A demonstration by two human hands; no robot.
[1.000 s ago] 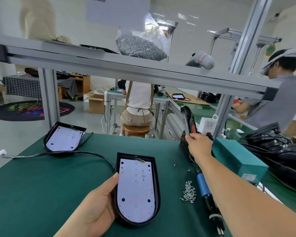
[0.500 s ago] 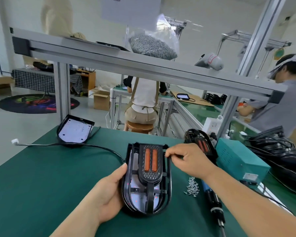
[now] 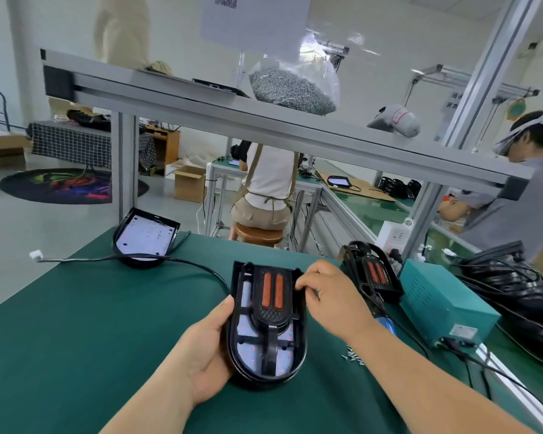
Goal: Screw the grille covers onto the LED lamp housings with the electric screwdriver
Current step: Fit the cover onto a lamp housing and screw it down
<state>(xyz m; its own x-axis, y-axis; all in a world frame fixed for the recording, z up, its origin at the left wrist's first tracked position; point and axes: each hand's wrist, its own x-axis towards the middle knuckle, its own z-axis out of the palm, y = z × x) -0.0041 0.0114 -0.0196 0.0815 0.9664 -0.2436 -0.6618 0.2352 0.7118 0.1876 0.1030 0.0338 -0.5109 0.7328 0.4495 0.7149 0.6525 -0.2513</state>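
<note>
Your left hand (image 3: 207,349) holds the housing (image 3: 257,379) by its left rim, with the fingers curled under it and the thumb on the edge. The housing rests on the green surface (image 3: 76,324). The grille cover (image 3: 271,305) lies on top of it. The fingers (image 3: 304,281) of your right hand (image 3: 329,299) pinch the cover's upper right edge. Loose screws (image 3: 353,355) lie near, on the right.

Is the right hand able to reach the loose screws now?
Likely yes, once the right hand releases the grille cover: the loose screws lie on the mat just beside its forearm, nothing between.
</note>
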